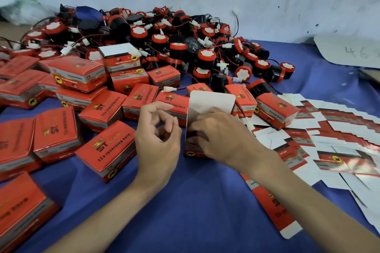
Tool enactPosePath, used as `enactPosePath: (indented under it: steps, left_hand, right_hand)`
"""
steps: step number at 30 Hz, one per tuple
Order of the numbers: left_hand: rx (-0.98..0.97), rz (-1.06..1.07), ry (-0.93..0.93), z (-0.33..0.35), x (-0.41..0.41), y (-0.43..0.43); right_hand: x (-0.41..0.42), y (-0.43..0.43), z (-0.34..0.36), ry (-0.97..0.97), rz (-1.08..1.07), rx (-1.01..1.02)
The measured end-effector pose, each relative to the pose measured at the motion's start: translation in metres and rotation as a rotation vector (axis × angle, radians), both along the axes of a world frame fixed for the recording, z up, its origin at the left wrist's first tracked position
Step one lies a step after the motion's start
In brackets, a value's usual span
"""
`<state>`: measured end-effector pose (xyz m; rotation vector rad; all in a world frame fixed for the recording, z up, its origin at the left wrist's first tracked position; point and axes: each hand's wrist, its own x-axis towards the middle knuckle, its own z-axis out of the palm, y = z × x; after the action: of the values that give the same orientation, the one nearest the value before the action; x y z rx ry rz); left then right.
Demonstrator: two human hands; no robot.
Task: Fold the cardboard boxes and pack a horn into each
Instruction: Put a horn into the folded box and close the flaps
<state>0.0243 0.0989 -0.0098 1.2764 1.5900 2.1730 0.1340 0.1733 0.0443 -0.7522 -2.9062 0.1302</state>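
The open box (193, 153) stood upright on the blue cloth (195, 201), its white lid flap (212, 100) raised on the far side, beyond both hands. The right hand (218, 135) covered its mouth, fingers curled inside; whether pinching or pressing, I couldn't tell. The left hand (158, 135) hovered just beside the left wall, loosely curled and holding nothing

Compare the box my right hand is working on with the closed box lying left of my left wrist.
The open box has its white lid flap standing up; the closed box has its lid shut. The right hand grips the open box at its mouth; the closed box lies untouched. Both are red printed cartons.
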Motion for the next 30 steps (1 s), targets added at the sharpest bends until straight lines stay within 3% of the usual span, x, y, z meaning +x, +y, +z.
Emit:
enactPosePath:
  steps: [7, 11, 18, 22, 26, 30]
  left_hand:
    - [-0.004, -0.06, -0.033, 0.002, 0.002, -0.003]
    - [0.001, -0.122, -0.06, 0.004, 0.002, -0.005]
    - [-0.017, -0.122, -0.065, 0.007, -0.001, -0.006]
    - [-0.024, -0.112, -0.078, 0.008, -0.002, -0.005]
    - [-0.039, -0.118, -0.074, 0.004, -0.001, -0.003]
    - [-0.046, -0.166, -0.055, 0.0, 0.001, -0.003]
  right_hand:
    - [0.014, -0.015, 0.004, 0.164, -0.047, 0.271]
    - [0.016, -0.008, -0.002, -0.123, 0.083, 0.148]
    - [0.01, -0.006, -0.009, -0.226, 0.097, 0.251]
    - [0.005, -0.005, -0.01, -0.217, 0.115, 0.258]
    - [0.023, -0.001, -0.003, 0.012, 0.201, 0.195]
    - [0.021, -0.008, -0.007, -0.127, 0.178, 0.227]
